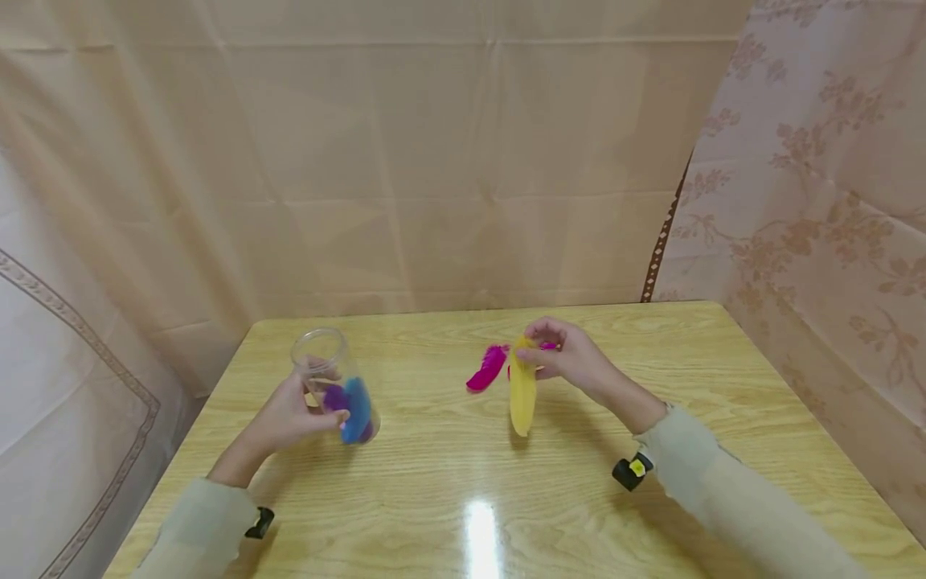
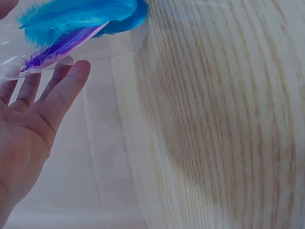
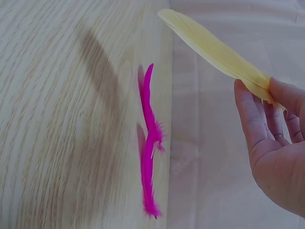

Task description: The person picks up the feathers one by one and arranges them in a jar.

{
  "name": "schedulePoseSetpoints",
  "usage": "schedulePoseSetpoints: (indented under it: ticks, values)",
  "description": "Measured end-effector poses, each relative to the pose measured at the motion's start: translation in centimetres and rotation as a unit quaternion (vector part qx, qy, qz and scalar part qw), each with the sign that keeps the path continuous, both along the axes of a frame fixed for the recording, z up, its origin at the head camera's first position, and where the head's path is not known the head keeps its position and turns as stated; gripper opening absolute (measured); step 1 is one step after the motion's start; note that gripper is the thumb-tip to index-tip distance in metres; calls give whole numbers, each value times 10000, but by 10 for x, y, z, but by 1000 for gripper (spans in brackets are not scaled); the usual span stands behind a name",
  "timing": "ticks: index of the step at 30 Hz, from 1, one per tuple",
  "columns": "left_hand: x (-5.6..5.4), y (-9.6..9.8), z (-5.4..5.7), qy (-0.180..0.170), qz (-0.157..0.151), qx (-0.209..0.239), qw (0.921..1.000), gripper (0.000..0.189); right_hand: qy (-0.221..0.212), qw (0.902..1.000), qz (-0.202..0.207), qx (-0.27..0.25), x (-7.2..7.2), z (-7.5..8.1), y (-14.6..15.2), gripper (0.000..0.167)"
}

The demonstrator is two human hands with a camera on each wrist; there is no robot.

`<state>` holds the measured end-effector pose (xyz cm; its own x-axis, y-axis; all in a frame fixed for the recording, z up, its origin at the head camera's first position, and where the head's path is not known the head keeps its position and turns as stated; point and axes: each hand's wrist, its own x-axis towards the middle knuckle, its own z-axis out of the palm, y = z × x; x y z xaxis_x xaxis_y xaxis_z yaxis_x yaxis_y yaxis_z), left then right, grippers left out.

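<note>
left hand (image 1: 292,412): half curled round clear cup (image 1: 347,362), blue feathers (image 1: 356,412) and purple feather (image 2: 59,46) inside | right hand (image 1: 570,354): pinching yellow feather's (image 1: 523,396) end above counter (image 1: 434,466) | pink feathers (image 3: 147,164): on counter, near right hand

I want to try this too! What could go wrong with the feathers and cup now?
The right hand pinches the yellow feather at one end, so it might slip. The left hand holds an open clear cup, which could tip and spill the feathers inside. The pink feathers lie loose and might blow away.
</note>
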<state>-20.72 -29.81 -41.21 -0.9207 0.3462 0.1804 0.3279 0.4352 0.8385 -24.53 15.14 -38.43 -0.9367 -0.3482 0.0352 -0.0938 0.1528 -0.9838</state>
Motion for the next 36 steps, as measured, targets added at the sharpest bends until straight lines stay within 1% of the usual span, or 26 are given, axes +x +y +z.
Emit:
schedulePoseSetpoints:
  ticks: [4, 8, 12, 16, 24, 30, 36]
  values:
    - [0, 0, -1, 16, 0, -4, 10000, 67, -28, 9999, -31, -105, -1, 2, -4, 31]
    - [0, -1, -1, 0, 27, -38, 10000, 68, -109, 9998, -50, -140, -1, 8, -10, 31]
    - [2, -1, -1, 32, 54, -99, 9999, 69, -6, 9999, 13, -137, -3, 18, -19, 30]
    - [1, -2, -2, 79, 72, -127, 9999, 70, 122, 9994, 155, -272, -4, 30, -31, 28]
    - [-1, 0, -2, 63, 31, -69, 10000, 68, 78, 9981, 296, -534, -2, 48, -55, 23]
    - [-1, -1, -2, 77, 53, -85, 9999, 67, 120, 9960, 428, -778, -1, 57, -63, 22]
    - [0, 0, -1, 80, 11, -92, 9999, 67, 167, 9957, 489, -769, -1, 62, -67, 21]
